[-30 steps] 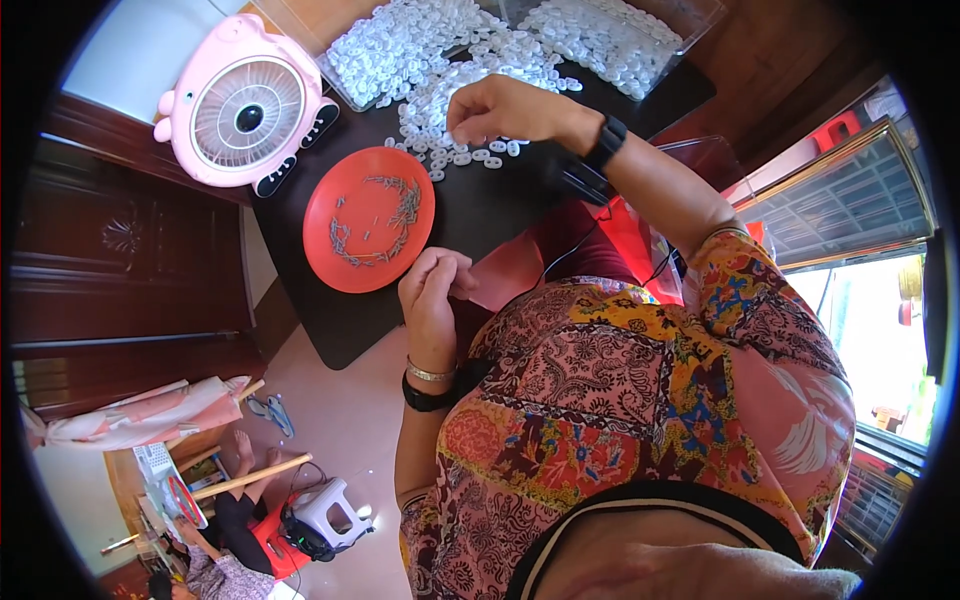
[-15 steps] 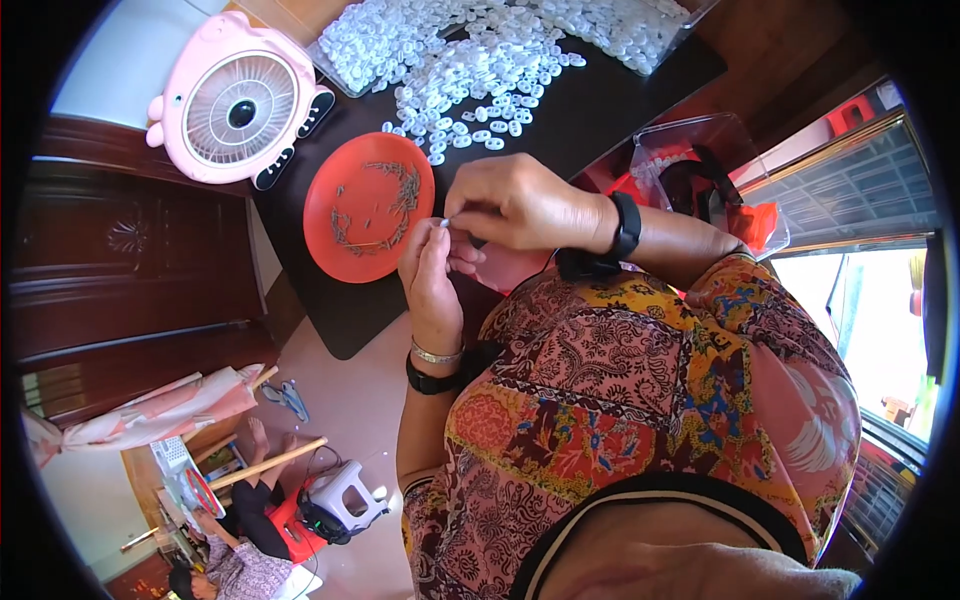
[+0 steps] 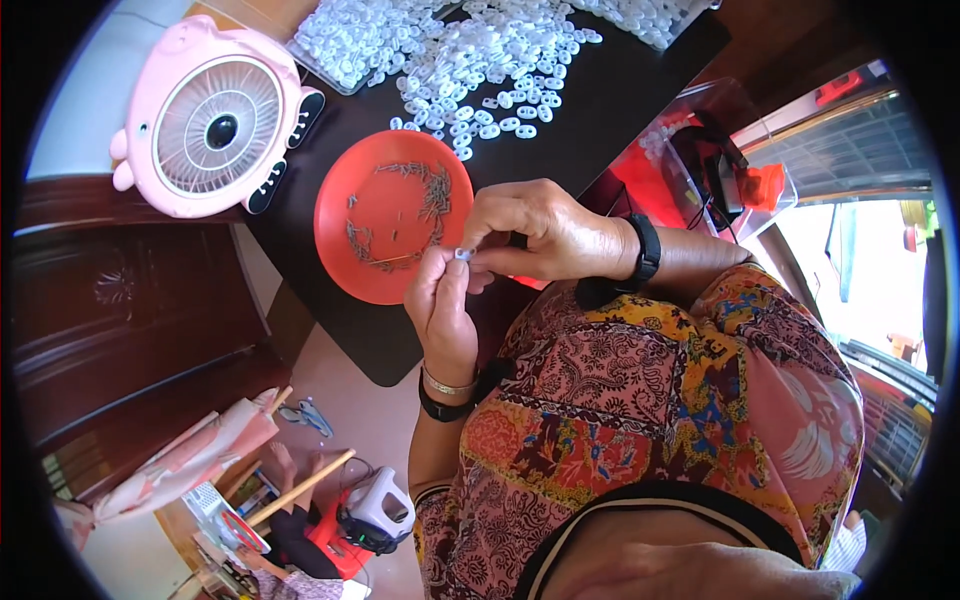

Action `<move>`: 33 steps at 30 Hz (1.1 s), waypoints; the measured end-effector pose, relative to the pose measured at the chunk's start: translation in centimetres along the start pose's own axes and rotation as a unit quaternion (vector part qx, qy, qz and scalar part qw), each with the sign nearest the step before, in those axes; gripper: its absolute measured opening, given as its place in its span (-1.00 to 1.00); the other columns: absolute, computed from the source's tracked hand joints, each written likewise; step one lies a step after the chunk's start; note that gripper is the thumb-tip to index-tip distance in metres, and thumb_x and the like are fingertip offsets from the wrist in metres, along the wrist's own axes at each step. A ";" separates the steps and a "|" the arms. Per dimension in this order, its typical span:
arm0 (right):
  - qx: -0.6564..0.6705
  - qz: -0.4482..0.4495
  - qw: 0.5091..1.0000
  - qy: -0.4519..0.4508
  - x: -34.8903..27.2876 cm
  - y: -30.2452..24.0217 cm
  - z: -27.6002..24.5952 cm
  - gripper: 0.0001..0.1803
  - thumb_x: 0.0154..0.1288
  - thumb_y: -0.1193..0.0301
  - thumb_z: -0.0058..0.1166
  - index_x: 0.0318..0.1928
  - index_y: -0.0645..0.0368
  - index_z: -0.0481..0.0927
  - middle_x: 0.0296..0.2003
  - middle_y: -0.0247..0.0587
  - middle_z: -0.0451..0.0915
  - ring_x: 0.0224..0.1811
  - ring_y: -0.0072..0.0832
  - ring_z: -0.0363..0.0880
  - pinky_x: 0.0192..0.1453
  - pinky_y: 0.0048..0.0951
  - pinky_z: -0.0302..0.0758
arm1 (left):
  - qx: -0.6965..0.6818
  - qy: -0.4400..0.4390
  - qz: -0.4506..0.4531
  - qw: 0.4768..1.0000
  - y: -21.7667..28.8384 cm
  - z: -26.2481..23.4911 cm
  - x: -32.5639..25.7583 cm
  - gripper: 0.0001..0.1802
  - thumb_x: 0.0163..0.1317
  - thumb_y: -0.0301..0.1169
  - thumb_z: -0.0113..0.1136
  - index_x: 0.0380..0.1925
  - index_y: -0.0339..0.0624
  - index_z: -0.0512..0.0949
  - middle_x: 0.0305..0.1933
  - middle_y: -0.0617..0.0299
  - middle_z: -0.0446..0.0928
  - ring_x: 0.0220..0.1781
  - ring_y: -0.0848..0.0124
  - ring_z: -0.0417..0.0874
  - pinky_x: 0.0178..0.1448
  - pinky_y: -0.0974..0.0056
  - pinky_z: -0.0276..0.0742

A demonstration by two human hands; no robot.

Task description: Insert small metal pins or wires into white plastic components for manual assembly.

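Observation:
Between the thumb and index finger of my left hand (image 3: 445, 315) is a small white oval plastic piece (image 3: 462, 254). My right hand (image 3: 535, 230) meets it from the right, its thumb and forefinger closed in a pinch at the piece's edge. Whatever sits in that pinch is too small and too hidden to name. Just beyond the left fingertips lies a round orange-red plate (image 3: 335, 200). Small grey metal pins (image 3: 436, 190) are scattered in a rough ring on it. Farther off, a big heap of similar white oval pieces with two holes (image 3: 490, 70) spreads over the dark tabletop (image 3: 350, 345).
A pink animal-shaped fan (image 3: 215, 120) stands at the far left. Right of the table is a clear plastic bin (image 3: 745, 125) with black and red things. Lower left, another person sits by a red seat, a grey-white plastic stool (image 3: 385, 507) and a wooden pole (image 3: 300, 488).
The whole view has shifted a little. My hands stay together in front of the plate, and the white oval piece shows more plainly between the fingertips.

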State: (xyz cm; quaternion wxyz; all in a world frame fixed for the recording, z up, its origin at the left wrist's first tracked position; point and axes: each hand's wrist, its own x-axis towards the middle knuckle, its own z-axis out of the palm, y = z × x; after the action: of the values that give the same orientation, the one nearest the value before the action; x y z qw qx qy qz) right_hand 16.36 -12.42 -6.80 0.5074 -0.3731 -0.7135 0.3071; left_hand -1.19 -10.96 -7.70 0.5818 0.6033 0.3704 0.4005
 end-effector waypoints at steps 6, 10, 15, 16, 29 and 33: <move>0.025 0.020 0.999 0.041 -1.6 1.2 0.2 -0.81 0.11 0.56 0.27 -0.23 0.22 0.60 -0.33 -0.22 0.58 -0.32 -0.43 0.63 -0.30 -0.49 0.56 | -0.020 -0.035 -0.036 0.999 -1.0 0.3 0.6 -0.81 0.34 -0.45 -0.17 -0.42 -0.30 0.38 -0.49 0.15 0.50 -0.46 0.45 0.48 -0.31 0.39 0.36; 0.032 0.014 0.997 0.063 -1.7 1.7 0.9 -0.81 0.12 0.56 0.27 -0.22 0.23 0.61 -0.32 -0.23 0.57 -0.35 -0.47 0.63 -0.33 -0.53 0.57 | -0.053 -0.034 -0.032 0.998 -1.5 0.1 0.7 -0.82 0.33 -0.44 -0.17 -0.39 -0.29 0.38 -0.49 0.14 0.49 -0.48 0.43 0.48 -0.29 0.36 0.44; 0.027 0.060 0.997 0.048 -1.0 1.5 1.3 -0.82 0.09 0.51 0.27 -0.27 0.24 0.60 -0.41 -0.20 0.54 -0.35 -0.34 0.64 -0.30 -0.43 0.55 | -0.084 -0.033 -0.060 0.994 -2.1 -0.4 1.1 -0.81 0.32 -0.43 -0.16 -0.42 -0.30 0.39 -0.51 0.16 0.47 -0.49 0.43 0.49 -0.30 0.37 0.44; 0.028 0.061 0.997 0.047 -0.8 1.5 1.4 -0.82 0.09 0.51 0.27 -0.27 0.24 0.60 -0.41 -0.20 0.54 -0.35 -0.34 0.64 -0.30 -0.43 0.55 | -0.071 -0.048 -0.058 0.995 -2.2 -0.6 1.2 -0.80 0.31 -0.43 -0.16 -0.43 -0.30 0.39 -0.51 0.17 0.47 -0.49 0.43 0.49 -0.31 0.37 0.44; 0.057 0.049 0.994 0.085 -3.1 4.1 2.1 -0.88 0.09 0.48 0.21 -0.38 0.27 0.58 -0.45 -0.12 0.60 -0.40 -0.31 0.64 -0.32 -0.39 0.53 | 0.053 -0.068 -0.060 0.994 -2.5 -0.9 0.9 -0.75 0.35 -0.36 -0.10 -0.38 -0.31 0.46 -0.55 0.23 0.45 -0.50 0.47 0.48 -0.34 0.42 0.38; 0.020 0.029 0.996 0.081 -3.4 4.2 2.3 -0.88 0.07 0.46 0.18 -0.38 0.24 0.55 -0.47 -0.11 0.57 -0.40 -0.20 0.60 -0.33 -0.33 0.51 | 0.029 -0.074 -0.081 0.993 -2.7 -0.9 0.7 -0.70 0.37 -0.30 -0.15 -0.38 -0.31 0.45 -0.52 0.20 0.47 -0.49 0.44 0.51 -0.33 0.41 0.41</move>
State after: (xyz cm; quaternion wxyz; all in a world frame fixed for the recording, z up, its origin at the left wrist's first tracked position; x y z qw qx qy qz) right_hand 15.82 -13.24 -12.57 0.5619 -0.4070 -0.6524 0.3048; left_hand -1.63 -9.84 -10.41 0.6203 0.6162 0.3854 0.2949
